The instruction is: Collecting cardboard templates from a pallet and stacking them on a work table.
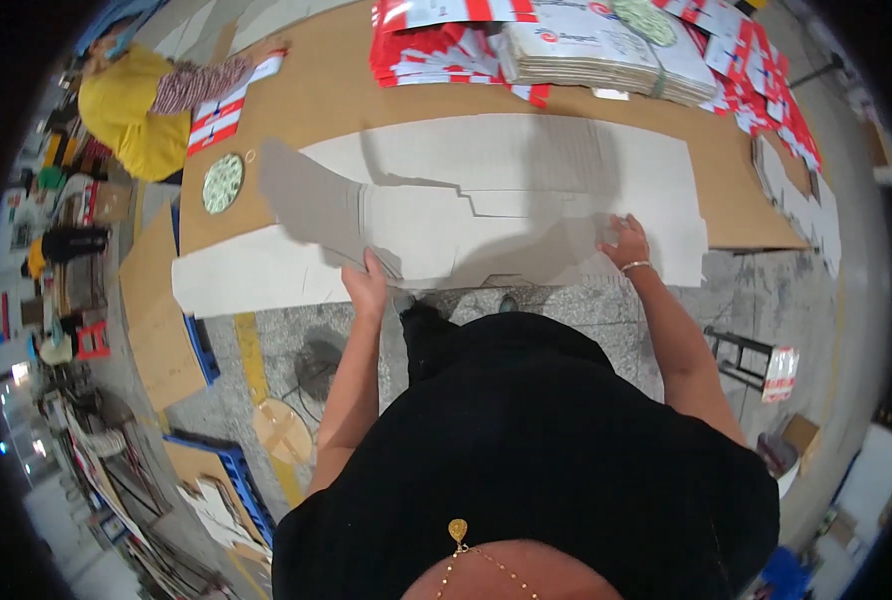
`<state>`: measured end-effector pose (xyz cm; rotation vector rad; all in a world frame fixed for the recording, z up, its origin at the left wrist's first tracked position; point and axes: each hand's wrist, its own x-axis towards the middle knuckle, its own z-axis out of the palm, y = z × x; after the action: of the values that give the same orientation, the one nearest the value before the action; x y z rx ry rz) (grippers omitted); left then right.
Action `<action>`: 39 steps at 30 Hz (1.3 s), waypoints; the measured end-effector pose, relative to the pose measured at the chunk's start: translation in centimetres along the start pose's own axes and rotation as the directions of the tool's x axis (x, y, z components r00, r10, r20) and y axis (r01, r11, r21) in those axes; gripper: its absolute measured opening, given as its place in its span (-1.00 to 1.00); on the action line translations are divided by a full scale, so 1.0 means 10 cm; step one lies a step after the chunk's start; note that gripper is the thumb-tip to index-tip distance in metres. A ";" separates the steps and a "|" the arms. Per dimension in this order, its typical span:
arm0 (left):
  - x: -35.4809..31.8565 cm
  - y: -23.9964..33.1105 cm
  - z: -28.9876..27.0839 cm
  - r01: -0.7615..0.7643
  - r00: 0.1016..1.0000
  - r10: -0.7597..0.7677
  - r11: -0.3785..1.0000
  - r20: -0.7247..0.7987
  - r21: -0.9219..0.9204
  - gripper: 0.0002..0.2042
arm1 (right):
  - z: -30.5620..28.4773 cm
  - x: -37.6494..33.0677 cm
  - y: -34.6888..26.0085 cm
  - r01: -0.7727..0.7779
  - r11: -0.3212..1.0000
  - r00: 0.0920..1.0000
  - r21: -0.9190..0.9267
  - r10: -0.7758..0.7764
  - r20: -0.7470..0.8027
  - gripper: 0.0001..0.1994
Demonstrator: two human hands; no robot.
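Note:
A large white cardboard sheet (656, 170) with cut and crease lines lies along the near side of the brown-topped table (316, 90). My left hand (366, 287) is closed on the near edge of a grey-white cardboard flap (311, 195), thumb on top. The flap stands raised at a tilt over the sheet's left part, its far end slightly blurred. My right hand (626, 243) rests near the sheet's right end, fingers apart and bent, touching the surface and gripping nothing that shows. Shadows fall across the middle of the sheet.
Red-and-white packages (436, 55) and a tied stack of flat white cartons (586, 60) stand at the back. A green patterned round pad (223, 183) lies at left. Beyond it, a person in yellow (136, 110) reaches over the table. A black stool (746, 360) stands at right.

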<state>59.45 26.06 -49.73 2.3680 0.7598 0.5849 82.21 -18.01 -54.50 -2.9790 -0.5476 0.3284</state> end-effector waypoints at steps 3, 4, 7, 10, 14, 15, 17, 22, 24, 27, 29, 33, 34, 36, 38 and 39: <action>-0.03 -0.25 -0.15 0.569 0.758 -0.543 0.277 0.363 -0.774 -0.63 | -0.01 0.00 0.04 0.001 1.000 1.000 -0.004 -0.001 -0.009 -0.33; -0.05 -0.35 -0.16 0.584 0.689 -0.551 0.036 0.472 -0.811 -0.65 | -0.02 0.05 -0.02 -0.010 1.000 0.999 -0.009 0.010 -0.045 -0.36; -0.26 -0.83 -0.17 0.434 0.644 -0.561 -0.292 0.520 -0.853 -0.71 | -0.26 0.21 -0.70 0.111 0.990 0.982 0.089 -0.095 -0.164 -0.45; -0.24 -0.86 -0.24 0.308 0.544 -0.630 -0.464 0.554 -0.830 -0.70 | -0.30 0.48 -1.60 0.500 0.836 0.857 0.226 -0.439 -0.271 -0.54; -0.26 -0.88 -0.57 0.391 0.422 -0.754 -0.351 0.504 -0.851 -0.75 | -0.41 0.63 -3.39 0.725 0.515 0.645 0.456 -0.741 -0.188 -0.61; -0.23 -0.88 -0.67 0.478 0.368 -0.767 -0.329 0.526 -0.814 -0.76 | -0.37 0.68 -3.79 0.743 0.456 0.595 0.490 -0.785 -0.172 -0.61; -0.20 -0.93 -0.81 0.484 0.349 -0.755 -0.362 0.555 -0.797 -0.77 | -0.23 0.82 -4.40 0.749 0.473 0.579 0.464 -0.808 -0.109 -0.60; -0.03 -0.98 -1.01 0.436 0.279 -0.772 -0.428 0.571 -0.791 -0.78 | 0.16 1.15 -5.31 0.787 0.568 0.593 0.240 -0.804 -0.042 -0.55; 0.04 -1.05 -1.02 0.376 0.222 -0.793 -0.467 0.568 -0.800 -0.77 | 0.28 1.21 -5.46 0.774 0.606 0.621 0.187 -0.783 -0.033 -0.54; 0.08 -1.16 -1.11 0.376 0.195 -0.721 -0.571 0.665 -0.730 -0.75 | 0.40 1.15 -5.56 0.742 0.641 0.652 0.194 -0.758 0.008 -0.53; 0.13 -1.23 -1.16 0.380 0.160 -0.706 -0.601 0.690 -0.703 -0.73 | 0.43 1.08 -5.56 0.765 0.601 0.625 0.232 -0.779 -0.043 -0.53; 0.14 -1.29 -1.17 0.388 0.199 -0.680 -0.607 0.706 -0.694 -0.68 | 0.44 1.00 -5.57 0.770 0.599 0.624 0.220 -0.779 -0.063 -0.54; 0.14 -1.28 -1.17 0.388 0.194 -0.673 -0.615 0.713 -0.686 -0.68 | 0.46 0.98 -5.57 0.776 0.588 0.614 0.230 -0.787 -0.063 -0.57; 0.16 -1.28 -1.20 0.388 0.147 -0.683 -0.626 0.716 -0.677 -0.70 | 0.44 0.98 -5.54 0.782 0.576 0.603 0.237 -0.796 -0.058 -0.60; 0.18 -1.28 -1.26 0.439 0.169 -0.655 -0.619 0.737 -0.651 -0.68 | 0.39 1.07 -5.56 0.638 0.650 0.711 0.413 -0.703 0.010 -0.67; 0.18 -1.26 -1.29 0.495 0.189 -0.624 -0.606 0.758 -0.623 -0.65 | 0.34 1.13 -5.56 0.581 0.723 0.751 0.373 -0.653 0.096 -0.72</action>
<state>48.88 40.65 -47.92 0.0348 1.2055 0.2956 72.80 37.99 -52.71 -2.2707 -1.3301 0.6116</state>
